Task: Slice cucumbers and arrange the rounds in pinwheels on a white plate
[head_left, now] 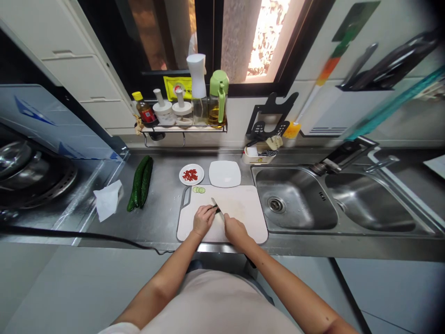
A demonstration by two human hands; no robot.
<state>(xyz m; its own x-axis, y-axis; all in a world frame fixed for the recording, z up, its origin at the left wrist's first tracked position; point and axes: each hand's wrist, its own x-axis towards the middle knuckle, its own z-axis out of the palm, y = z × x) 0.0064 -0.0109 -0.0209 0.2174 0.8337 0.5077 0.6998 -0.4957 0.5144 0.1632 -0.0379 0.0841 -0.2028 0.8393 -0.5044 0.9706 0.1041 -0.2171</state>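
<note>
On the white cutting board [248, 222], my right hand [236, 229] is closed around the handle of a kitchen knife [220, 215], its blade slanting up and left. My left hand [204, 220] has its fingers bent together beside the blade, on a small dark piece [216, 208] whose kind I cannot make out. Several thin cucumber slices [199, 190] lie at the board's upper left. Just behind the board are a white plate [225, 174] with nothing on it and a round plate [181, 175] of chopped red pieces [190, 175].
Whole cucumbers [142, 183] and a crumpled white paper towel [107, 199] lie to the left, near the stove pot [22, 162]. A double sink [297, 199] borders the board's right. A wall rack [187, 130] holds bottles and seasoning jars.
</note>
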